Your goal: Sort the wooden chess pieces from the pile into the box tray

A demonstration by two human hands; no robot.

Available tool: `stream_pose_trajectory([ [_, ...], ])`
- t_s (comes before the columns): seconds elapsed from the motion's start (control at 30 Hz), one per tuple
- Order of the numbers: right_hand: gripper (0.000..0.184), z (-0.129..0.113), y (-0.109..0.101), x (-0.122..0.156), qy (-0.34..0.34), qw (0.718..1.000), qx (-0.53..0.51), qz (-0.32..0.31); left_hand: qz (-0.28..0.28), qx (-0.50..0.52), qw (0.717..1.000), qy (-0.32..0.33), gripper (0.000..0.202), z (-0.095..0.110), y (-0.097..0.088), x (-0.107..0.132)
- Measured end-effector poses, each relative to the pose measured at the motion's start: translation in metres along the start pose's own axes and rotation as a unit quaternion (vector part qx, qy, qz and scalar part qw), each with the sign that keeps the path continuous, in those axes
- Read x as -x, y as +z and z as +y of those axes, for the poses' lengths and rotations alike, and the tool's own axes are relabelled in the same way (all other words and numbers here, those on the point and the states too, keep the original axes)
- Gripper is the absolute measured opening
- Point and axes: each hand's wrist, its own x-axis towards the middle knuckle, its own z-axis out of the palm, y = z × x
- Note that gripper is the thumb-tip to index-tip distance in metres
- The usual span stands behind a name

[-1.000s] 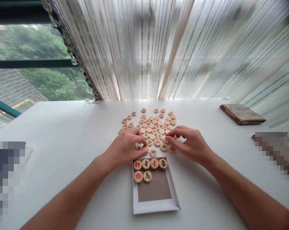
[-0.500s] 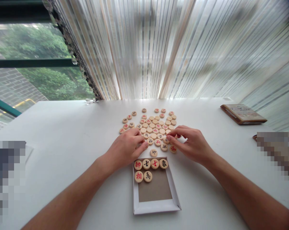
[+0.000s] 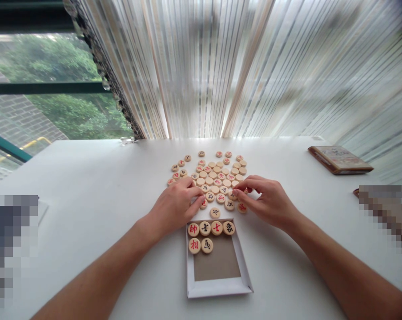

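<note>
My left hand [image 3: 177, 201] rests over the near left edge of a spread of round wooden xiangqi pieces [image 3: 209, 181], fingers loosely bent and apart. Its thumb is beside a red-marked piece [image 3: 203, 204], partly covering it. Across the spread, my right hand [image 3: 266, 198] has thumb and forefinger apart, their tips at a piece [image 3: 232, 195] they partly hide. No piece is visibly lifted by either hand. Between my forearms lies a shallow white box [image 3: 221, 286], holding a row of red and black pieces at its far end and two more below, a red one [image 3: 194, 246] and a black one [image 3: 207, 246].
Some loose pieces lie face down, others show red or black characters. A flat brown box [image 3: 341, 159] lies at the right on the white table [image 3: 114, 178]. Blurred-out items sit at both side edges. Striped curtains [image 3: 194, 71] and a window stand behind.
My left thumb has shifted slightly, uncovering more of the red-marked piece beside it. My right hand stays nearly still. The whole view has shifted a little.
</note>
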Motion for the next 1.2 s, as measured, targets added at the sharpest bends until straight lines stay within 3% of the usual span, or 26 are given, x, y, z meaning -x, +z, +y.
stream_pose_trajectory([
  [0.27, 0.019, -0.004, 0.000, 0.001, 0.010, 1.000, -0.010, 0.004, 0.066, 0.051, 0.996, -0.024, 0.022, -0.006, -0.005, 0.000],
  [0.47, 0.016, -0.015, 0.004, -0.012, 0.002, 0.999, 0.024, -0.022, 0.086, 0.067, 0.993, -0.053, 0.020, -0.014, -0.013, -0.002],
  [0.8, 0.014, -0.035, 0.023, -0.042, -0.018, 0.986, 0.116, -0.115, 0.049, 0.044, 0.996, -0.061, 0.018, -0.017, -0.016, -0.018],
  [1.07, 0.013, -0.044, 0.029, -0.048, -0.068, 0.963, 0.212, -0.152, 0.014, -0.002, 1.000, -0.024, 0.016, -0.020, -0.012, -0.041],
  [1.2, 0.021, -0.039, 0.028, -0.047, -0.082, 0.957, 0.232, -0.154, -0.005, -0.008, 1.000, -0.012, 0.015, -0.023, -0.014, -0.045],
])
